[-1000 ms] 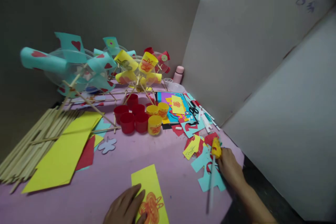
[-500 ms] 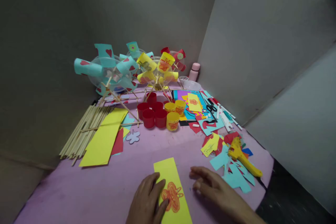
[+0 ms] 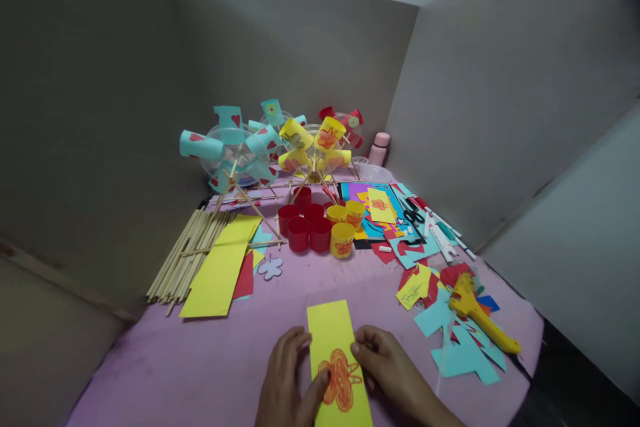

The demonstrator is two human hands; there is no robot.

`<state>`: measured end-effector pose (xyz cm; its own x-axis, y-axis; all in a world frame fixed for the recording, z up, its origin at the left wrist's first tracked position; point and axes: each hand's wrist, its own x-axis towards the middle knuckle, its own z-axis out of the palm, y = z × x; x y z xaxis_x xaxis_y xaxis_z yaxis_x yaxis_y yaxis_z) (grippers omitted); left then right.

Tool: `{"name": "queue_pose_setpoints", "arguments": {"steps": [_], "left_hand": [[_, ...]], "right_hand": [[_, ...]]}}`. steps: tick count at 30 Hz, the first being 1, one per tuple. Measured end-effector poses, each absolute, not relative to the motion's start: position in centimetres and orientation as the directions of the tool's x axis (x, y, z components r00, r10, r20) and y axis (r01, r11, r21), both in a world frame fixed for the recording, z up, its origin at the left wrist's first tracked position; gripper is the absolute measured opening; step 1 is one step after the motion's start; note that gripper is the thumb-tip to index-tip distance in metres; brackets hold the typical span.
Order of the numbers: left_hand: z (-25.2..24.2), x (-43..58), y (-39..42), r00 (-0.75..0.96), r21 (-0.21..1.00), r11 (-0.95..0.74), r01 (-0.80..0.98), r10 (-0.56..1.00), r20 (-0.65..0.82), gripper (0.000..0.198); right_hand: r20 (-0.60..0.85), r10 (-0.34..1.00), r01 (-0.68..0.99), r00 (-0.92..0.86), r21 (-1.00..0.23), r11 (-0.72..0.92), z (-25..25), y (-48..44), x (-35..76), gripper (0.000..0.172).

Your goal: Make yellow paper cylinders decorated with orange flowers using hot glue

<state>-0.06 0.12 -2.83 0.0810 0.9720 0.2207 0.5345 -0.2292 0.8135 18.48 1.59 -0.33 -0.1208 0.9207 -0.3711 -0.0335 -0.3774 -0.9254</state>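
Note:
A yellow paper strip [image 3: 330, 327] with an orange butterfly drawn on it lies in front of me on the pink-purple table. My left hand [image 3: 290, 380] is at its left edge, the thumb resting on the drawing and the fingers curved along the side. My right hand [image 3: 387, 370] pinches the strip's right edge between thumb and index finger, beside the butterfly's antennae. Beyond the strip stand several red paper rings [image 3: 299, 233] and yellow paper rings [image 3: 343, 241] with orange drawings.
Paper-and-stick wheels [image 3: 235, 143] stand at the back. Wooden sticks [image 3: 180, 260] and yellow sheets [image 3: 220, 273] lie left. On the right are paper scraps [image 3: 457, 353], a yellow glue gun [image 3: 483, 317], black scissors [image 3: 413, 215] and markers [image 3: 443, 240]. Grey panels surround the table.
My right hand has moved left onto the strip's right edge, its fingers closing there. My left hand stays on the strip. The camera view has shifted, so the background sits farther right.

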Motion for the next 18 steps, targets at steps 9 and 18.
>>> {"name": "queue_pose_setpoints", "arguments": {"steps": [9, 18], "left_hand": [[3.6, 1.4, 6.7, 0.233, 0.947, 0.237, -0.215, 0.955, -0.186, 0.030], [3.5, 1.4, 10.7, 0.234, 0.930, 0.172, -0.324, 0.967, -0.097, 0.021]], "right_hand": [[-0.193, 0.980, -0.151, -0.044, -0.969, -0.197, 2.8, 4.5, 17.4, 0.028], [-0.140, 0.985, -0.039, 0.100, -0.990, -0.137, 2.6, 6.4, 18.6, 0.047]]}}
